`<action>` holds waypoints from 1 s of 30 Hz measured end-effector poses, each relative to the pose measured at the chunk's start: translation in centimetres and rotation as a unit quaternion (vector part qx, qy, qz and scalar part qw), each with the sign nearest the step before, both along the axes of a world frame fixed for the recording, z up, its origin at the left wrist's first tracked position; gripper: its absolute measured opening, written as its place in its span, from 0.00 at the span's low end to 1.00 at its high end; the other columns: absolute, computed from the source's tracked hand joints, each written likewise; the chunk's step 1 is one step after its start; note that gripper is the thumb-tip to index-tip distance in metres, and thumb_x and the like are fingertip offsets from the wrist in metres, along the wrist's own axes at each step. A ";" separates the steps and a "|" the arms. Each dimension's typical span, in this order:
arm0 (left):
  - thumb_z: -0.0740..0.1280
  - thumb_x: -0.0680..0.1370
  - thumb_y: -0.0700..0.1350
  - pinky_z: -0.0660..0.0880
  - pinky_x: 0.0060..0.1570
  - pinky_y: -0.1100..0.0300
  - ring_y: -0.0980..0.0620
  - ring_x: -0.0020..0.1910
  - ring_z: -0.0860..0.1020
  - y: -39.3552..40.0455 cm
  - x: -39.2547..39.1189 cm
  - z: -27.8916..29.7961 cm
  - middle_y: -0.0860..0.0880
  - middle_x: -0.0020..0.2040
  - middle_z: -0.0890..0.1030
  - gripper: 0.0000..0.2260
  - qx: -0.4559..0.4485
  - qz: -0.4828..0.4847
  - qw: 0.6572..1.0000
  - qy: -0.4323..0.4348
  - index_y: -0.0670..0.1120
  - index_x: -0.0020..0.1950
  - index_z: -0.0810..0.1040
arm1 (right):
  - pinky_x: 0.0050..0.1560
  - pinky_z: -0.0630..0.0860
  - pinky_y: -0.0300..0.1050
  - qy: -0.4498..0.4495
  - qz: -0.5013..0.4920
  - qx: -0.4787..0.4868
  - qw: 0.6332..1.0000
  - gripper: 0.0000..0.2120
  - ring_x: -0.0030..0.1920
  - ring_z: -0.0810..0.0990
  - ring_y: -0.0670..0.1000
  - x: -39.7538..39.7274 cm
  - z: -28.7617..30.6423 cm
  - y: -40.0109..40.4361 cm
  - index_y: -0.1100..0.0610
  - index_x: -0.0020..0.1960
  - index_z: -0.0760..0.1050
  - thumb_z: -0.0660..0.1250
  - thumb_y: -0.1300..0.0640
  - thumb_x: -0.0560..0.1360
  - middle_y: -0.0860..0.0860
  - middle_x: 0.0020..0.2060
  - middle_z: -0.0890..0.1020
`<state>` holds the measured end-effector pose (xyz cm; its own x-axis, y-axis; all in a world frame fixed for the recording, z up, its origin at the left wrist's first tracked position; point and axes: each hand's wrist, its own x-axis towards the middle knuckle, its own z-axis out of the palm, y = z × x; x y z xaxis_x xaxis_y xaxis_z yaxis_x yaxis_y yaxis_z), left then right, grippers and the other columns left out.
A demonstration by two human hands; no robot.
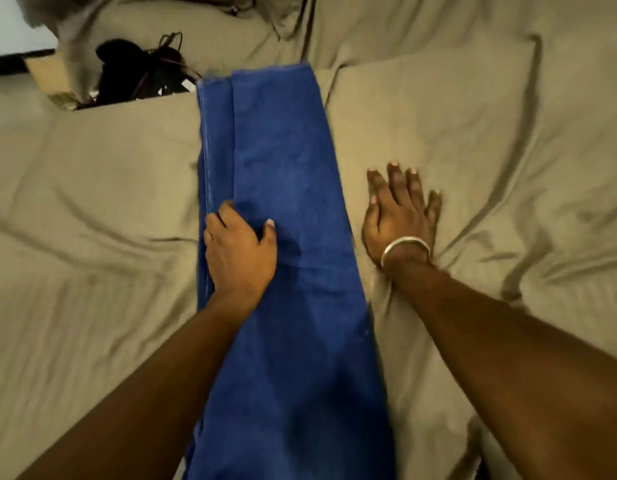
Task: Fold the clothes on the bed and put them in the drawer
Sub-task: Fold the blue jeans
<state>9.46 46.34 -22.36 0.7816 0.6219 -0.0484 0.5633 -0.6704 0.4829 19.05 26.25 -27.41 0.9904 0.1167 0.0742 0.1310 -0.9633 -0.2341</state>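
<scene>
Fingers [227,216] of left hand [237,254] curled on blue trousers [283,168], right hand [400,216] flat (bangled) on olive sheet [92,202]

no legible text, no labels, no brands, no numbers

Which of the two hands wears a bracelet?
The right hand, flat on the sheet beside the blue cloth, has a bracelet. The left hand on the cloth is bare.
</scene>
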 end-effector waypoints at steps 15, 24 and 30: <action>0.78 0.67 0.46 0.82 0.42 0.48 0.45 0.42 0.83 10.1 23.3 1.9 0.44 0.46 0.84 0.14 -0.416 0.188 0.889 -0.028 0.43 0.47 0.79 | 0.75 0.37 0.57 -0.013 -0.034 0.015 0.999 0.29 0.79 0.51 0.54 0.9 -5.2 0.8 0.43 0.77 0.57 0.51 0.47 0.76 0.49 0.79 0.56; 0.65 0.79 0.40 0.81 0.45 0.55 0.51 0.51 0.83 10.4 22.5 2.5 0.48 0.58 0.83 0.17 -0.528 0.080 0.831 -0.155 0.51 0.67 0.75 | 0.75 0.33 0.55 -0.013 -0.040 0.021 0.999 0.29 0.79 0.48 0.53 1.0 -6.3 0.7 0.44 0.77 0.56 0.51 0.48 0.75 0.50 0.78 0.55; 0.59 0.83 0.38 0.80 0.54 0.59 0.56 0.53 0.81 12.1 22.7 2.9 0.53 0.57 0.81 0.17 -0.463 0.091 0.861 -0.190 0.50 0.70 0.71 | 0.75 0.34 0.56 -0.032 -0.044 0.027 0.998 0.29 0.78 0.51 0.55 1.0 -6.4 0.7 0.46 0.77 0.58 0.51 0.48 0.75 0.51 0.78 0.56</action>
